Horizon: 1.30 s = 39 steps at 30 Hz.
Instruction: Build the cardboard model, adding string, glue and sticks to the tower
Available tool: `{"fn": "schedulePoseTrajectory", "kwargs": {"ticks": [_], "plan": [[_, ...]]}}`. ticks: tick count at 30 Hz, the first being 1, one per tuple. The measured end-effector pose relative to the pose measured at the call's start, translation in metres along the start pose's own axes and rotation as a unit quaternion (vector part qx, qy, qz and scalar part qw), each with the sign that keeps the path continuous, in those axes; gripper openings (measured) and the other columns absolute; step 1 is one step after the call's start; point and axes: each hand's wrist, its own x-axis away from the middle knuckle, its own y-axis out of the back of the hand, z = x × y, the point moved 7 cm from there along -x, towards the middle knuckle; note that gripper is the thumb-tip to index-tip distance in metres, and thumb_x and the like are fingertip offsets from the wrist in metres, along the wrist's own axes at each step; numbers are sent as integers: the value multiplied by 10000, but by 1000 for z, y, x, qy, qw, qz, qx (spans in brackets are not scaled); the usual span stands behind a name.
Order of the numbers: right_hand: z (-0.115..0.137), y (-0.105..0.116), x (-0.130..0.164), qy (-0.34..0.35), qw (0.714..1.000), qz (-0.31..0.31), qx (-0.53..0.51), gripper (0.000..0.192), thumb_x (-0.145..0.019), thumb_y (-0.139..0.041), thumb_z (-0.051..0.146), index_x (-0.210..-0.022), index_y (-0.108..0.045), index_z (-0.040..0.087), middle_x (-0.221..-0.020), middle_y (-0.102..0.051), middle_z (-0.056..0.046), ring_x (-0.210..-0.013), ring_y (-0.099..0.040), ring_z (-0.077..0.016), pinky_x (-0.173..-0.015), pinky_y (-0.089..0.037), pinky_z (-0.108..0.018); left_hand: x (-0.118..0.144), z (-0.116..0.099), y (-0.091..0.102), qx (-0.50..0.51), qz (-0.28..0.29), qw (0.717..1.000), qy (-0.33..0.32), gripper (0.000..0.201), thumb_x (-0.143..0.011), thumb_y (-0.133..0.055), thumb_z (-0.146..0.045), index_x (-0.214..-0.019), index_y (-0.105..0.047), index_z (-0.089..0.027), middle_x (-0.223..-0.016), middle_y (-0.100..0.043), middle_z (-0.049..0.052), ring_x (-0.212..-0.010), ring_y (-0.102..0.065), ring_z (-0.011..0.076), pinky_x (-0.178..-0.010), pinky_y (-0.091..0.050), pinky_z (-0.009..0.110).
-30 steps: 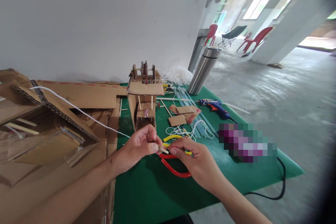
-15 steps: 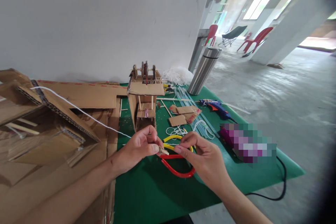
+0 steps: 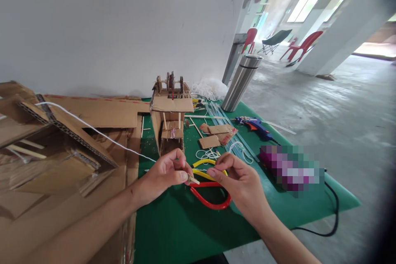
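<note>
Lifting off the pliers (image 3: 210,198), the right hand (image 3: 239,181) pinches string; left hand (image 3: 165,173) keeps pinching the stick (image 3: 193,180).

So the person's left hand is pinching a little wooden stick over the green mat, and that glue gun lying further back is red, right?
Not quite: the glue gun is blue with an orange trigger, as the head view shows. The rest holds: the left hand pinches a little wooden stick over the green mat.

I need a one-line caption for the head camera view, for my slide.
Left hand pinches a small wooden stick tied to white string; right hand beside it, above red-handled pliers on green table.
</note>
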Motion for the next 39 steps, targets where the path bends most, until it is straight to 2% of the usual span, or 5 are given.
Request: {"fn": "schedulePoseTrajectory", "kwargs": {"ticks": [8, 20, 25, 34, 39], "plan": [[10, -5, 2, 41, 997, 44, 55, 215, -885, -632, 392, -793, -744, 233, -763, -687, -24, -730, -617, -168, -680, -479, -277, 2, 3, 3, -15, 7, 1000, -1, 378, -779, -766, -362, -830, -429, -200, -834, -632, -15, -760, -586, 121, -710, -377, 253], [-2, -5, -2, -16, 996, 58, -63, 90, -760, -791, 350, -790, -786, 265, -787, -687, -5, -744, -626, -147, -679, -504, -253, 1, 2, 3, -23, 4, 1000, 0, 403, -759, -781, -382, -824, -427, -201, -852, -617, -12, -766, -588, 123, -703, -366, 259], [-4, -7, -1, -18, 997, 78, -16, 154, -853, -693, 385, -893, -791, 274, -871, -706, -24, -825, -642, -167, -748, -508, -275, 1, 0, 2, -31, -1, 1000, 3, 400, -751, -778, -373, -813, -420, -207, -845, -607, -19, -786, -600, 136, -719, -374, 274], [-7, -2, -1, -26, 998, 30, -49, 291, -716, -819, 372, -623, -602, 202, -655, -563, 37, -628, -501, -111, -587, -412, -235, 1, -3, -3, -50, -10, 999, 16, 376, -729, -770, -293, -783, -409, -204, -816, -611, -19, -698, -538, 91, -668, -383, 240], [-4, -5, 0, -33, 997, 67, 22, 325, -816, -694, 502, -711, -691, 194, -671, -604, -1, -646, -526, -135, -600, -401, -259, 1, 0, -5, -89, -4, 996, 16, 335, -720, -730, -212, -780, -401, -211, -806, -598, -24, -722, -555, 103, -662, -413, 232]]}}
